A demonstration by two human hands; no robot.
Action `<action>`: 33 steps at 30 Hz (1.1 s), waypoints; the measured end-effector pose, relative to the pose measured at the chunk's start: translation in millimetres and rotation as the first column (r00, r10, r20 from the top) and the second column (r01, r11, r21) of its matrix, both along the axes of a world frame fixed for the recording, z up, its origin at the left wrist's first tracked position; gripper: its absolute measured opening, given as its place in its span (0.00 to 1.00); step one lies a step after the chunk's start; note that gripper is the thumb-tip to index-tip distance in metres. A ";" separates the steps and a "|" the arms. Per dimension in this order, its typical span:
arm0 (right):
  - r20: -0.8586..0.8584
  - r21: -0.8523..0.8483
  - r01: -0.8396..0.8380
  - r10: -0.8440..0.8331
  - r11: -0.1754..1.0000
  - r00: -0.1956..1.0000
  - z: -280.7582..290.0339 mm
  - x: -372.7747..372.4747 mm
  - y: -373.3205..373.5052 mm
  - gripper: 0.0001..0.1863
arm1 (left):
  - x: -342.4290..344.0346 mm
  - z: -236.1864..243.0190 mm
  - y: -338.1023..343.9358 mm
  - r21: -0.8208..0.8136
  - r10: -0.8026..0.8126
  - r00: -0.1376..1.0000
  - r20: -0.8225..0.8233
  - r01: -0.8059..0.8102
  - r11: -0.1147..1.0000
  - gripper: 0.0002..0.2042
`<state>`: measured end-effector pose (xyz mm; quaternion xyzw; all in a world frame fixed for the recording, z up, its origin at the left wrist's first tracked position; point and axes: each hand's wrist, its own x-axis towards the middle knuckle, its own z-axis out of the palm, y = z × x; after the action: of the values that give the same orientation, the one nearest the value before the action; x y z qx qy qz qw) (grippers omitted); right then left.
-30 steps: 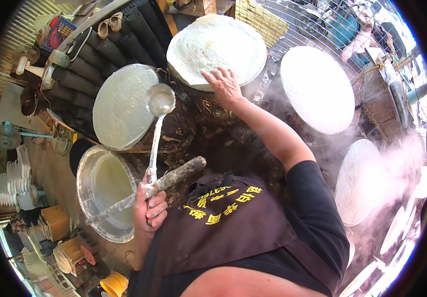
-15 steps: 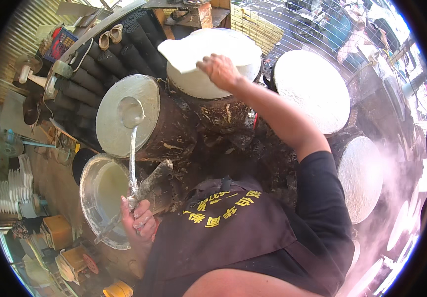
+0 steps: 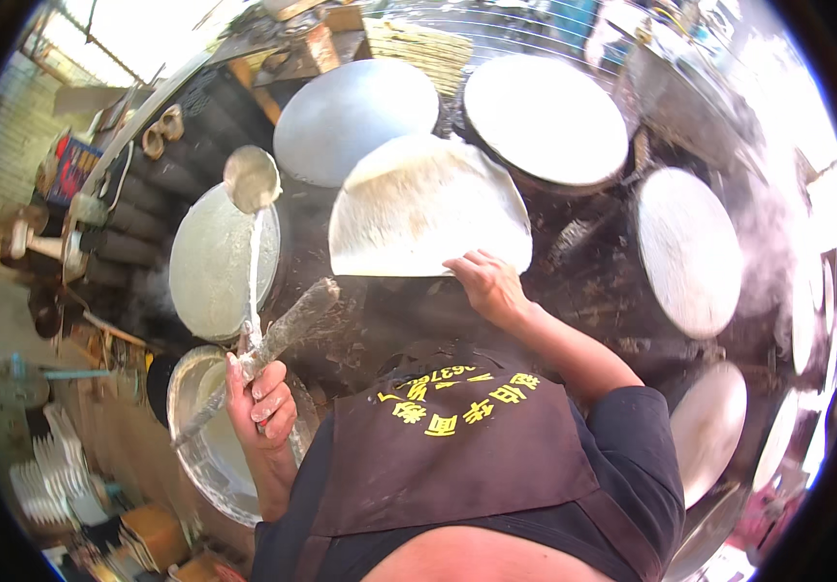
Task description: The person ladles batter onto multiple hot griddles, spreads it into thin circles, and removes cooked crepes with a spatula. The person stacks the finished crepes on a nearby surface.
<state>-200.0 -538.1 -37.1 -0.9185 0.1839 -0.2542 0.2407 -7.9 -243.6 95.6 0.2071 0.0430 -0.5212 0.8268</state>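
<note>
The right hand (image 3: pixel 489 288) has lifted the thin white batter sheet (image 3: pixel 425 208) off its round griddle (image 3: pixel 355 118), fingers pinching its edge (peel apparently done); beside it, the left hand (image 3: pixel 261 400), clenched on the metal ladle (image 3: pixel 251 180), has poured.

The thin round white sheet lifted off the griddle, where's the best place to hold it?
Grip the thin round white sheet at its near lower-right rim, coming from below, where the right hand pinches it: that edge is raised free while the rest curls limp.

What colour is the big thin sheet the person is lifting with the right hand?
The sheet is off-white, slightly speckled and creamy, seen best in the head view.
</note>
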 end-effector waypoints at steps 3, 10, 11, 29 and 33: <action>0.047 0.002 0.192 -0.192 0.981 0.980 12.6 -50.4 53.6 0.12 | 11.4 3.7 5.3 0.090 -0.158 0.968 0.196 0.143 0.986 0.20; -0.096 -0.040 0.698 -0.698 0.715 0.710 -14.0 -137.4 164.8 0.11 | 44.5 -28.5 -4.5 0.185 -0.661 0.749 -0.041 0.656 0.732 0.24; -0.127 -0.043 0.762 -0.760 0.647 0.638 -9.0 -135.1 187.5 0.10 | 58.4 -10.1 -6.3 0.118 -0.733 0.673 -0.100 0.739 0.663 0.24; 0.345 0.869 0.473 -0.510 -0.145 -0.788 123.8 -388.7 562.3 0.18 | 37.5 43.7 -49.0 0.077 -0.957 0.260 -0.127 0.965 0.252 0.24; 0.175 0.942 0.266 -0.377 -0.205 -0.910 5.7 -467.7 638.8 0.16 | 1.5 75.9 -13.5 0.121 -0.957 0.277 -0.084 0.956 0.266 0.24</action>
<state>-667.7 100.8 -31.4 0.1144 0.6184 -0.7774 0.0049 -6.4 -257.2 171.5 0.2533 -0.0545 -0.9080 0.3292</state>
